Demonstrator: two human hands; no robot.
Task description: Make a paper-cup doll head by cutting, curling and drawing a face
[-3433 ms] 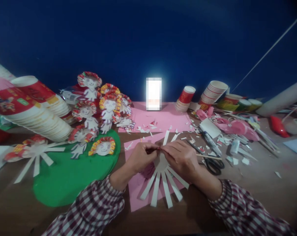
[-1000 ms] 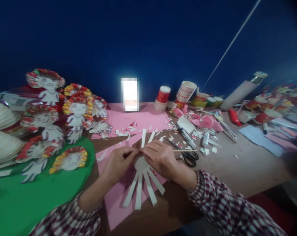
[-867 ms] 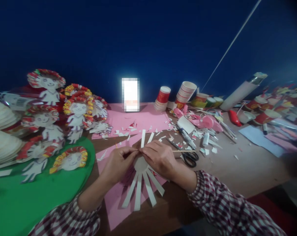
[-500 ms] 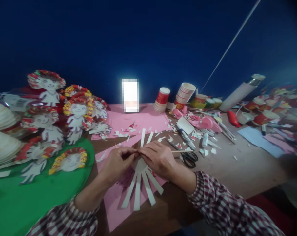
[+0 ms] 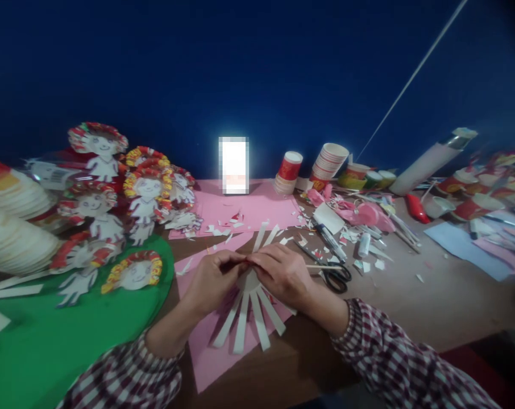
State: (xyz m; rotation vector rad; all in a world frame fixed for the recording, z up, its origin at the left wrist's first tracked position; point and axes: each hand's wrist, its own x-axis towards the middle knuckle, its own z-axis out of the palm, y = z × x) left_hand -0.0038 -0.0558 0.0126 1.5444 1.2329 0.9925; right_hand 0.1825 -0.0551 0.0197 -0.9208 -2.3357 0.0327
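Observation:
Between my hands is a paper cup cut into strips (image 5: 250,282), its pale strips fanning out from the round base. My left hand (image 5: 210,283) is closed in a pinch on one strip at the far side of the base. Opposite it, fingertip to fingertip, my right hand (image 5: 283,274) pinches the same strip; a bit of red shows at the fingertips. How the strip is bent there is mostly hidden by the fingers. Beneath lies a pink paper sheet (image 5: 204,363). Just right of my right hand are a thin tan stick (image 5: 318,267) and black-handled scissors (image 5: 337,277).
Left, a green round board (image 5: 125,318) carries paper dolls with curled red and yellow rims (image 5: 135,272), beside stacked cut cups (image 5: 19,238). At the back stand a bright pixelated screen (image 5: 234,165) and stacked paper cups (image 5: 329,162). Markers (image 5: 332,241) and paper scraps lie right.
The whole view has shifted, so things appear slightly further right. Both hands keep their pinch on the strip, with only slight finger movement.

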